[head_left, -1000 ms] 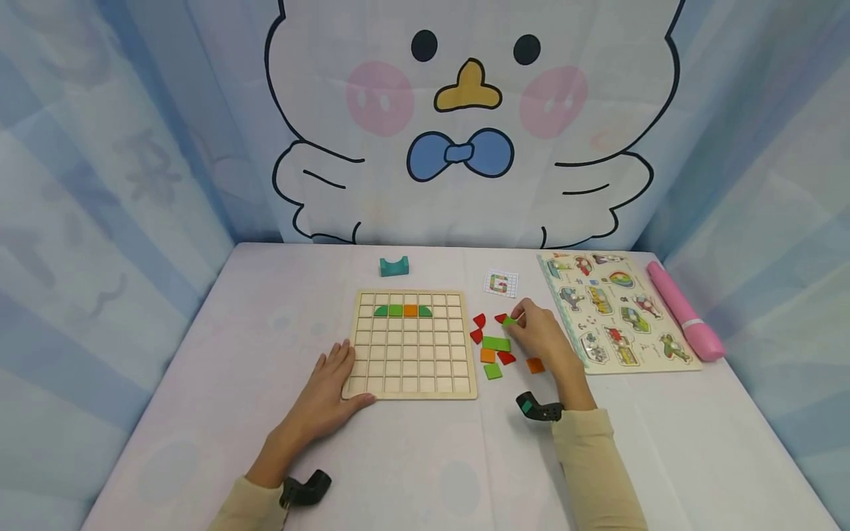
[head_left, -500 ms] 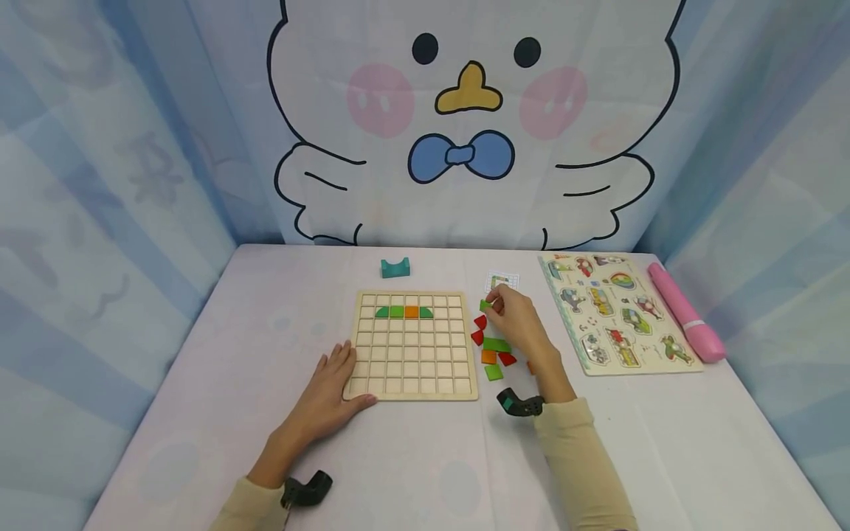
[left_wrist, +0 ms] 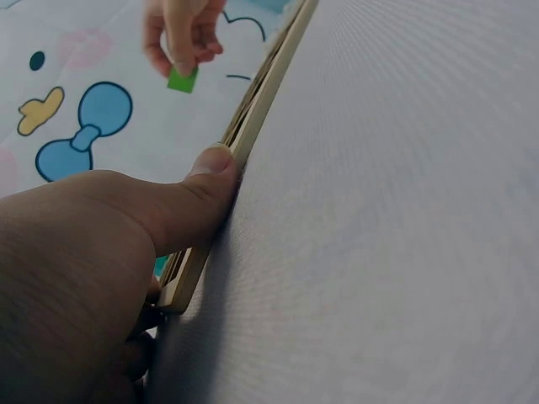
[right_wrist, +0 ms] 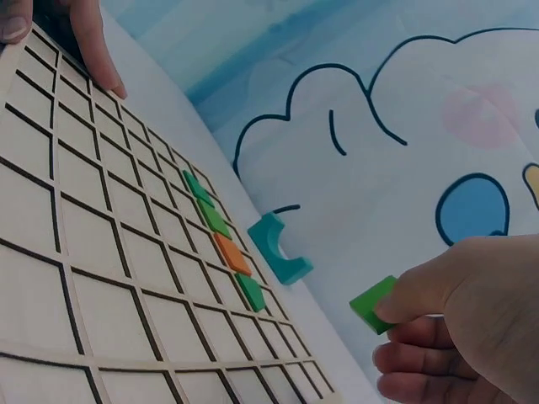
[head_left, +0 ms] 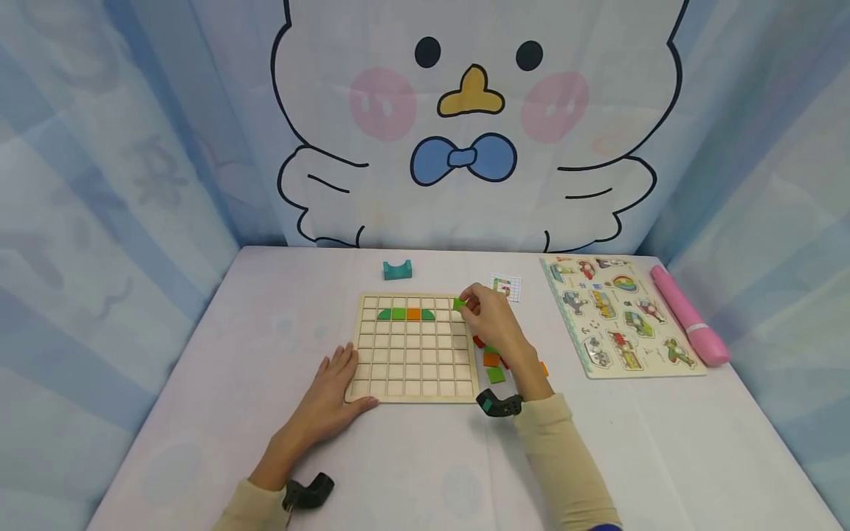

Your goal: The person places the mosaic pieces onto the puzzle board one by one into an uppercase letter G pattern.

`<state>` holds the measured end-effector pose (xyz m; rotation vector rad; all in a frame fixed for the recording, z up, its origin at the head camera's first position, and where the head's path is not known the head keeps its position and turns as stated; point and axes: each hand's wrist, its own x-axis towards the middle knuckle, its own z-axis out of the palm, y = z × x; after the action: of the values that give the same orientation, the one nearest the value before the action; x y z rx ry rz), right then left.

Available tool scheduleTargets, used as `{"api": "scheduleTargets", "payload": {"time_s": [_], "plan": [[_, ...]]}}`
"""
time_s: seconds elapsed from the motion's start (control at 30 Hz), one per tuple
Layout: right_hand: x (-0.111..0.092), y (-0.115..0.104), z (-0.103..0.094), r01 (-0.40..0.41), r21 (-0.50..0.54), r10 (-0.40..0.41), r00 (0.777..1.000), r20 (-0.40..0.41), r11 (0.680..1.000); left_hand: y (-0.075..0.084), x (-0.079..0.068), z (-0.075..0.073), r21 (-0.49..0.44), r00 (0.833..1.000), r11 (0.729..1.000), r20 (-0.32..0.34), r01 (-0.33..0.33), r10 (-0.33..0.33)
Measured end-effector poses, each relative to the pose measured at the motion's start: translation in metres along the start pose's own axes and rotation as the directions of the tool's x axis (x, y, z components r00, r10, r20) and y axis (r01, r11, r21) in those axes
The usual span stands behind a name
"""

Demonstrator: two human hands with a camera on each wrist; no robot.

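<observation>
pinching a green tile (head_left: 458,304), the right hand (head_left: 493,318) hangs clear above the board (head_left: 412,371), left hand (head_left: 327,394) spread at its edge.

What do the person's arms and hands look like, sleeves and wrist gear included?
Left hand and right hand are ungloved. Left sleeve and right sleeve are plain beige. Left wrist device and right wrist device are black and bent; the right one shows a green patch.

Blue-patterned curtains (head_left: 119,243) and a cartoon backdrop (head_left: 465,210) border a white table (head_left: 412,472).
</observation>
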<state>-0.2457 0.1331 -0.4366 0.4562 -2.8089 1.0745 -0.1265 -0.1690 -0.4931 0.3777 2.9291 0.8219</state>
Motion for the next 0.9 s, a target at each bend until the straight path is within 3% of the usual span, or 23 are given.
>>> {"api": "scheduleTargets", "payload": {"time_s": [0.5,0.9], "plan": [[0.012,-0.022,0.028,0.103,0.088,-0.106,0.994,0.032,0.991,-0.002,0.002,0.001,0.001,1.000,1.000,0.023,0.011,-0.011],[0.022,-0.031,0.056,0.090,0.097,-0.098,0.992,0.084,0.991,-0.003,0.002,0.000,0.001,1.000,1.000,0.022,0.002,-0.002]]}}
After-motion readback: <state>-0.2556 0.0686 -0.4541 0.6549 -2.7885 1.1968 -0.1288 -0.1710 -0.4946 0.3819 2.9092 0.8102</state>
